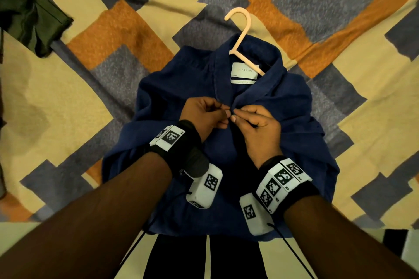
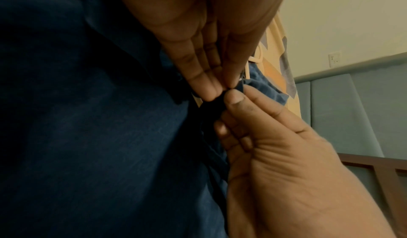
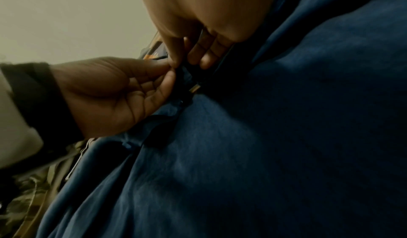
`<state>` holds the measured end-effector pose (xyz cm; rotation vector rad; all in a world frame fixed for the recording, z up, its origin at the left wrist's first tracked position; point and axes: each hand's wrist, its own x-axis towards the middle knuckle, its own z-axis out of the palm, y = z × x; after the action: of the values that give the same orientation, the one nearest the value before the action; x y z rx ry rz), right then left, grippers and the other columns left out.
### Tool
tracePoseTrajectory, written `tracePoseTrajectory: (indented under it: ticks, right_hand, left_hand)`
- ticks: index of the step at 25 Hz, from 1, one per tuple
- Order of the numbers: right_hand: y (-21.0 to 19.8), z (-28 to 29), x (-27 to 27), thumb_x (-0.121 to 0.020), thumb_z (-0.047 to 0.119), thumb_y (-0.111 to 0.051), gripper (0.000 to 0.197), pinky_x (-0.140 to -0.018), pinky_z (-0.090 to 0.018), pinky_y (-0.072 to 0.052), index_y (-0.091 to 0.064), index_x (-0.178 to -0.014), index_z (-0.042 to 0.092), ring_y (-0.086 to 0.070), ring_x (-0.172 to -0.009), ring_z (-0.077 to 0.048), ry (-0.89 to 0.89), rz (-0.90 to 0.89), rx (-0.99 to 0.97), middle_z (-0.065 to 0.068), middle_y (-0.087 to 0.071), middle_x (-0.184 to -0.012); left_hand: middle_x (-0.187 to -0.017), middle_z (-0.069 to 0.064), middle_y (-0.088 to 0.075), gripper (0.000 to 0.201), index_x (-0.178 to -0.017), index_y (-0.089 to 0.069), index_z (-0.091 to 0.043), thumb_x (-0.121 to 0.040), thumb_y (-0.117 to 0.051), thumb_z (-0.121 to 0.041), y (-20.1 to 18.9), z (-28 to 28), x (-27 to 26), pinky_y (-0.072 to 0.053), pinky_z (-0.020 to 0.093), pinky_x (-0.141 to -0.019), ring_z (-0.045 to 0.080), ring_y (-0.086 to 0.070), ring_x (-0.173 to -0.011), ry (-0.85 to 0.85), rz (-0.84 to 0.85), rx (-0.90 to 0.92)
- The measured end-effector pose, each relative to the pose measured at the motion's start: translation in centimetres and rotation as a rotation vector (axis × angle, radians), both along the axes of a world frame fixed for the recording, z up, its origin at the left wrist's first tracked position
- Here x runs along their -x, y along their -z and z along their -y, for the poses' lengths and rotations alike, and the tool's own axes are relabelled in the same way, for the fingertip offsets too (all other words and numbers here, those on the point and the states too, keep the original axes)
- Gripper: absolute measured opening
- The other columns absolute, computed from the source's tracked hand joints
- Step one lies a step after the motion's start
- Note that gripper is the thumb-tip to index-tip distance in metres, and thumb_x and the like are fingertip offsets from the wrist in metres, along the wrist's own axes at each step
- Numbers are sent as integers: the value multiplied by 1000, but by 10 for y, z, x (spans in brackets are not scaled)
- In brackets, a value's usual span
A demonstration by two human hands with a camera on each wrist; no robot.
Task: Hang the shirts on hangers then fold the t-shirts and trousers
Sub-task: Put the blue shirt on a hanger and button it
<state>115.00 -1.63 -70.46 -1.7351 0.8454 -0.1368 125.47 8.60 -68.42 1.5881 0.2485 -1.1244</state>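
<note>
1. Head view – patchwork bedspread (image 1: pixel 68 79) in cream, orange and grey spread under everything, wrinkled and soft, so little firm backing for pressing. Navy shirt (image 1: pixel 283 124) laid flat at the centre, front up, collar away from the body, cream hanger (image 1: pixel 243 29) already through the neck with its hook clear above the collar. Left hand (image 1: pixel 204 115) and right hand (image 1: pixel 258 124) meeting at the placket just below the collar, each pinching one front edge – probably fastening the top button, though no button can be made out here. Dark green garment (image 1: pixel 31 11) bunched at the far left, well apart.

2. Left wrist view – left fingertips (image 2: pixel 209 88) pressed together on a small fold of the navy cloth, opposite thumb (image 2: pixel 235 97) of the right hand clamped on the facing edge. Pale wall with a socket (image 2: pixel 334 59) and a padded headboard (image 2: pixel 341 111) behind.

3. Right wrist view – right fingers (image 3: pixel 204 57) curled down onto the placket, left hand nipping the edge from the side. Small glint at the seam, too unclear to name. Camouflage-print fabric (image 3: pixel 33 198) at lower left.

4. Handling, as a judgement: light, limp woven cloth, no stiffness, apt to slide off the hanger's arms. Best taken at the doubled placket edge or the collar, and lifted by the hook.
</note>
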Motion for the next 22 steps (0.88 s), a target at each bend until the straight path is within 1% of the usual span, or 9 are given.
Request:
tracePoseTrajectory:
  ticks: [2, 7, 9, 12, 14, 16, 18, 19, 22]
  right_hand:
    - [2, -2, 0, -79, -3, -72, 30, -84, -11, -46, -67, -106, 9, -59, -88, 9, -1, 0, -41, 16, -61, -95]
    - [9, -5, 0, -81, -4, -70, 30, -86, -10, -45, -65, -108, 9, -59, -89, 10, -13, -35, -94, 15, -60, -97]
    - [11, -4, -1, -83, -3, -68, 25, -86, -11, -45, -69, -106, 6, -59, -89, 8, -15, -60, -97, 14, -61, -96]
    - [10, -1, -6, -85, -2, -66, 19, -87, -13, -46, -72, -103, 1, -60, -90, 3, -48, -65, -93, 7, -63, -98]
    - [7, 1, -8, -87, -1, -64, 21, -88, -11, -45, -71, -106, 1, -60, -92, 7, -47, -72, -117, 0, -65, -102]
    - [5, 4, -10, -87, 0, -65, 20, -87, -10, -45, -72, -105, 2, -60, -92, 8, -28, -92, -141, -4, -67, -102]
    - [3, 5, -10, -86, 1, -67, 19, -85, -12, -47, -72, -103, 7, -62, -89, 6, 2, -116, -181, -1, -68, -98]
    - [2, 6, -11, -85, 2, -68, 19, -84, -13, -48, -72, -102, 10, -63, -87, 4, 23, -130, -215, 1, -68, -96]
    - [2, 9, -14, -85, 2, -67, 12, -78, -19, -51, -72, -94, 9, -63, -77, -1, 65, -155, -276, 1, -70, -86]
  left_hand:
    - [-59, -3, -66, 21, -72, -65, -9, -84, -63, 8, 4, 0, 0, -56, 22, -58, 9, -62, -54, 1, 10, -9]
    - [-77, 7, -68, 14, -80, -68, -7, -88, -61, 2, 10, 3, 6, -57, 31, -76, 17, -65, -73, -14, -6, -56]
    - [-76, 8, -68, 10, -81, -69, -5, -88, -62, -1, 9, 5, 7, -56, 30, -77, 16, -65, -73, -60, -38, -38]
    - [-75, 11, -70, 11, -75, -70, -11, -85, -68, -8, 13, 6, 9, -57, 35, -79, 25, -67, -77, -143, -33, -70]
    - [-75, 13, -69, 10, -76, -68, -7, -87, -67, -8, 15, 8, 10, -58, 34, -74, 27, -68, -76, -173, -8, -118]
    - [-76, 12, -67, 4, -86, -62, -7, -88, -63, -3, 15, 11, 10, -57, 27, -65, 23, -68, -72, -168, 47, -154]
    - [-78, 13, -65, 26, -94, -51, -21, -88, -61, 1, 13, 12, 10, -57, 25, -61, 21, -66, -67, -127, 162, -171]
    - [-78, 14, -64, 34, -94, -44, -26, -87, -60, 3, 12, 11, 10, -57, 26, -62, 22, -65, -65, -84, 235, -165]
    - [-80, 11, -59, 40, -97, -34, -25, -85, -55, 6, 11, 8, 13, -53, 30, -69, 21, -60, -69, 73, 405, -107]
